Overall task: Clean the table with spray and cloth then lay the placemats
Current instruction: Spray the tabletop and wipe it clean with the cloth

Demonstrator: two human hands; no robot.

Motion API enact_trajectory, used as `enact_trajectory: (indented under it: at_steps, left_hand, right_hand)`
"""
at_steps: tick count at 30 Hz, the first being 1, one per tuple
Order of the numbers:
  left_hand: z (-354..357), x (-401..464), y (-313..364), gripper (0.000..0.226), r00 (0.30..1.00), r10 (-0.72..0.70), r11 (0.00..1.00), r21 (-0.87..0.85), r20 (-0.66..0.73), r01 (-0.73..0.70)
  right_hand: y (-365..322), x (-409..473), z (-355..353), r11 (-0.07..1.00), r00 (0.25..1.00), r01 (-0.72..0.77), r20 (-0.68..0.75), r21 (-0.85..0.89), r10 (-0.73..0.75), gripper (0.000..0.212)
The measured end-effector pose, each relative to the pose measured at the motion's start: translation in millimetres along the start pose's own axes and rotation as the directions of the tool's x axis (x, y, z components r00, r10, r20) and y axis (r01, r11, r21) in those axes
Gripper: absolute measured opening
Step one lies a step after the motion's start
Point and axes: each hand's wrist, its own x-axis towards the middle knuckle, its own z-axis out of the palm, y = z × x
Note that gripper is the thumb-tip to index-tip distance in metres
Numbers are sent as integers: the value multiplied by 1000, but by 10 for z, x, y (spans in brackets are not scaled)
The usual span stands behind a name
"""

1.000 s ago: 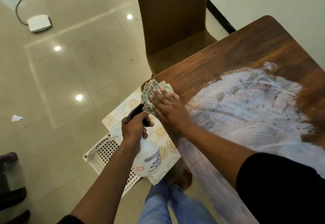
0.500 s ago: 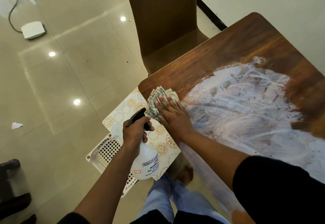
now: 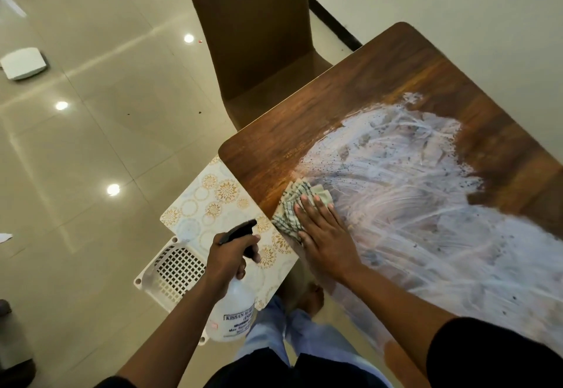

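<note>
Right hand: I see fingers flat, pressing the checked cloth onto the wooden table, now further in from the corner than before | Left hand: gripping the spray bottle off the table's edge, as earlier | Patterned placemat: below, on a white perforated stool | White smear: beside cloth.

A checked cloth is pressed flat onto the wooden counter by the right hand, at the edge of a white smeared film. A white spray bottle is gripped by the left hand above a patterned placemat lying on a white lattice stool. A brown chair is tucked at the counter's far side.
</note>
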Motion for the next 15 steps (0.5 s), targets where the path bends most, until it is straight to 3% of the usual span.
enact_trajectory:
  at_steps: [4, 9, 15]
  left_hand:
    - [50, -74, -122, 34, 995, 14, 1000, 20, 95, -16]
    - [100, -135, -266, 14, 996, 22, 993, 110, 87, -31]
    - [169, -191, -426, 27, 1000, 14, 985, 172, 27, -18]
  right_hand:
    - [163, -266, -63, 991, 990, -134, 40, -17, 135, 60]
    - [-5, -41, -105, 976, 976, -216, 31, 5, 216, 58]
    - [-197, 386, -281, 999, 996, -28, 87, 21, 26, 57]
